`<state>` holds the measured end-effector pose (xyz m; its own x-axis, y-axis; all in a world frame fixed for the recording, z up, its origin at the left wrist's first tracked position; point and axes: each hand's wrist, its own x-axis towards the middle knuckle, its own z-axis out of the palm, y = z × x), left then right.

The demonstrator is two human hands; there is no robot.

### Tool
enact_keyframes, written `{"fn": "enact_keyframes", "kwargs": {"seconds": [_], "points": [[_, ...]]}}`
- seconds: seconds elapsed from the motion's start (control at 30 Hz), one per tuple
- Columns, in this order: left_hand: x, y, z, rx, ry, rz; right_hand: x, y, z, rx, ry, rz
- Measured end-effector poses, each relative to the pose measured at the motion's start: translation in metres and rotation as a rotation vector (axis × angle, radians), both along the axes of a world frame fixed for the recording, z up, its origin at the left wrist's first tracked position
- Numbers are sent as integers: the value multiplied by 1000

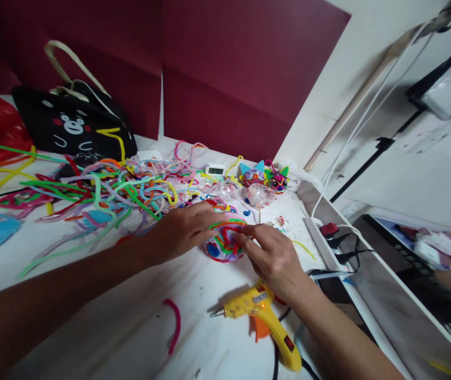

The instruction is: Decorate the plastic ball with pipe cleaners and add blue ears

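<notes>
A round craft piece covered in colourful pipe cleaners (225, 249) rests on the white table between my hands. It bears coils of pink, green, orange, red and blue. My left hand (193, 227) curls over its left and top side, fingers closed against it. On the other side, my right hand (272, 252) has its thumb and fingers pressed together at the surface, beside a red strand. Whether that strand is pinched, I cannot tell. Below my right wrist lies a yellow hot glue gun (260, 311), its nozzle pointing left and an orange light lit.
A heap of loose pipe cleaners (106, 190) spreads over the left. Behind the ball stand clear plastic balls (260, 195), two decorated animal heads (276, 180) and a small digital display (214, 170). A magenta piece (175, 324) lies in front. A black bag (75, 126) is at the back.
</notes>
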<state>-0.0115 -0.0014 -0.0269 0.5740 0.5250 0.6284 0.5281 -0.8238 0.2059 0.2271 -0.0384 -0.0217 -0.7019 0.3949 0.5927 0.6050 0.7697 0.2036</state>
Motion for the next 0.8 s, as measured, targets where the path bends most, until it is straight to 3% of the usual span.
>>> {"fn": "enact_keyframes", "kwargs": {"seconds": [0.1,0.2,0.43,0.6,0.8], "points": [[1,4,0,226,166,-74,2,2,-2,5,-1,5],[4,3,2,331,206,-70,3,3,-4,-5,0,5],[6,8,3,313,138,-101,3,3,-6,-10,15,14],[12,8,-4,287,26,-168,3,2,-6,-32,6,-1],[19,2,-13,205,-83,-138,3,1,-2,-11,14,-9]]}}
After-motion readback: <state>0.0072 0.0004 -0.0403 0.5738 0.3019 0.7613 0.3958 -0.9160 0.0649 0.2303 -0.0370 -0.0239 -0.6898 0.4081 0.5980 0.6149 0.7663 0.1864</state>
